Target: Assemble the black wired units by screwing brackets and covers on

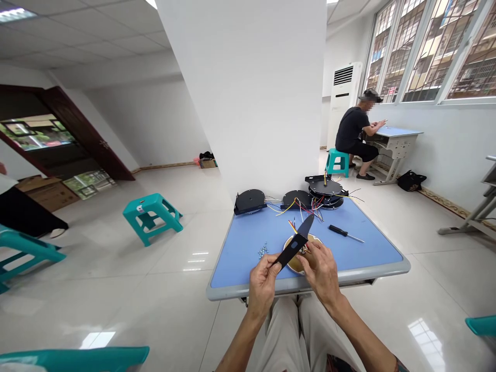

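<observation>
**Hidden and unresolved parts of the bench view**

The black strip (296, 243) and the right hand (321, 274) cover much of the brass disc (314, 239). The left hand (263, 281) pinches and hides the strip's lower end. The screws (262, 250) are too small to count. What the seated person (354, 137) handles is indistinct. Another person (15, 206) is cut off by the left edge.

A plain tiled room used as a small assembly workshop is shown. A blue desk (248, 243) is strewn with wired black discs (325, 188), loose screws (262, 250) and a screwdriver (344, 233). Teal stools (152, 214) are scattered over the glossy floor (174, 258). Barred windows (426, 46), a standing air conditioner (343, 98) and cardboard boxes (50, 194) are seen, and a person (354, 134) is seated at a second desk (395, 133).
</observation>
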Action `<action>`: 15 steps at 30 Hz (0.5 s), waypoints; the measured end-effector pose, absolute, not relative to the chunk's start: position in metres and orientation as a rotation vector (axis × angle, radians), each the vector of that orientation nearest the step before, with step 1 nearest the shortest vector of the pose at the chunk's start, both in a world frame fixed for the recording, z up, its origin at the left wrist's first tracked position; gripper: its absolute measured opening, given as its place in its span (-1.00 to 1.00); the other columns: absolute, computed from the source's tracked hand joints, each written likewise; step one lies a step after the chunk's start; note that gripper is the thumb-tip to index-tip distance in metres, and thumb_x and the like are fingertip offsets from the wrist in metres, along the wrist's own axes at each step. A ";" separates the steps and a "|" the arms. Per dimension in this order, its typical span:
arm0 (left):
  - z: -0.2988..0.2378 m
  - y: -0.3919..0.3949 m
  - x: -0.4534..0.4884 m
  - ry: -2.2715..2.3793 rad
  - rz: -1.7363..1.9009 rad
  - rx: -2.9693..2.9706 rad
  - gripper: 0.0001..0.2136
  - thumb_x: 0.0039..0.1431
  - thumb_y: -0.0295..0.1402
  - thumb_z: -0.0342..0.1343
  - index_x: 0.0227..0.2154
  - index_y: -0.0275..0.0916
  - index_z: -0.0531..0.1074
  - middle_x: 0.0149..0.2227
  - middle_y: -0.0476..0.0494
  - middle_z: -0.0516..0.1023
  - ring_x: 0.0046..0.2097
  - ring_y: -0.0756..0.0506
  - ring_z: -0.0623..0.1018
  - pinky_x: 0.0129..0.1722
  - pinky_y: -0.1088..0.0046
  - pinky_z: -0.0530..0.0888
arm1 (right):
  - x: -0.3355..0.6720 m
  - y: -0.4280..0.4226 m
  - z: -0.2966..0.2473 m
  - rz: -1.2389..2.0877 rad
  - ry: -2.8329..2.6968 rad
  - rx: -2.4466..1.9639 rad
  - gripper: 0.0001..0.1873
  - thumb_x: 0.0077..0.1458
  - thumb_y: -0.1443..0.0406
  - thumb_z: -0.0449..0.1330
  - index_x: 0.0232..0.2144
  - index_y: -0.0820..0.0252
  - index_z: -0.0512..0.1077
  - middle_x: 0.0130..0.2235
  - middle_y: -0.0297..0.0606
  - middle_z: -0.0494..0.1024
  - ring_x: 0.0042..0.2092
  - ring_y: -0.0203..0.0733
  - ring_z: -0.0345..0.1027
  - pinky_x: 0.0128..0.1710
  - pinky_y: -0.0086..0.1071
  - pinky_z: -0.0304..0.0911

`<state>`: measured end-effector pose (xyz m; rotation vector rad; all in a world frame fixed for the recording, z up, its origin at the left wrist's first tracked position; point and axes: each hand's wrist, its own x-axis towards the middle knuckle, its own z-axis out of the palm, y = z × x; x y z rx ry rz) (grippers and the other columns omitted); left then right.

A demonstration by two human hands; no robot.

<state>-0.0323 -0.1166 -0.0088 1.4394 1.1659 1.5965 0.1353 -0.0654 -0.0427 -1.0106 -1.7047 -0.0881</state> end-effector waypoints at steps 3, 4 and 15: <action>-0.009 -0.115 -0.031 1.169 1.610 1.441 -0.79 0.26 -0.19 0.12 -0.32 -0.24 0.49 -0.44 -0.02 0.50 -0.33 -0.04 0.52 -0.26 0.51 0.44 | 0.132 -0.066 -0.047 -0.122 -1.677 -1.061 -0.69 0.32 0.29 0.11 0.08 0.17 0.41 -0.07 -0.08 0.63 -0.07 0.00 0.50 -0.09 -0.09 0.38; -0.010 -0.115 -0.031 1.163 1.613 1.448 -0.79 0.27 -0.19 0.12 -0.32 -0.24 0.48 -0.44 -0.02 0.52 -0.33 -0.04 0.52 -0.25 0.51 0.45 | 0.132 -0.065 -0.047 -0.121 -1.666 -1.068 -0.72 0.33 0.31 0.09 0.05 0.18 0.42 -0.11 -0.09 0.64 -0.11 -0.03 0.51 -0.12 -0.12 0.38; -0.011 -0.116 -0.037 1.070 1.505 1.822 -0.83 0.36 -0.37 0.01 -0.28 -0.22 0.50 -0.07 -0.22 0.67 0.00 -0.18 0.64 0.02 0.32 0.54 | 0.135 -0.051 -0.041 0.059 -1.670 -1.025 -0.83 0.20 0.35 0.06 -0.39 0.14 0.43 -0.38 -0.18 0.56 -0.30 -0.07 0.43 -0.29 -0.23 0.36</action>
